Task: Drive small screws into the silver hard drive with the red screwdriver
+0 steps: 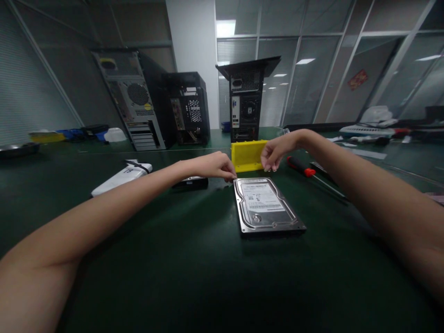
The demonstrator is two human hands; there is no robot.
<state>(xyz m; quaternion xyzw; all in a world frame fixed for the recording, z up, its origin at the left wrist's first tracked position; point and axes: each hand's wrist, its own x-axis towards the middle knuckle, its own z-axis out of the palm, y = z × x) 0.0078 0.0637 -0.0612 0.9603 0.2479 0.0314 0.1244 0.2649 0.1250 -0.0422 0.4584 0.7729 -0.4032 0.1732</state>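
A silver hard drive point(265, 203) lies label side up on the dark green table point(194, 268). My left hand point(224, 166) is closed in a pinch at the drive's far left corner; whatever its fingertips hold, if anything, is too small to make out. Just beyond the drive stands a yellow plastic tray point(247, 156). My right hand point(274, 152) is by the tray's right end, its fingers bent together, and what they may grip is hidden.
A red and black screwdriver point(308, 172) lies at the right. Left of the drive are a dark device point(190, 182) and a white package point(121, 178). Computer cases point(138, 101) point(189, 108) point(246, 104) stand at the back.
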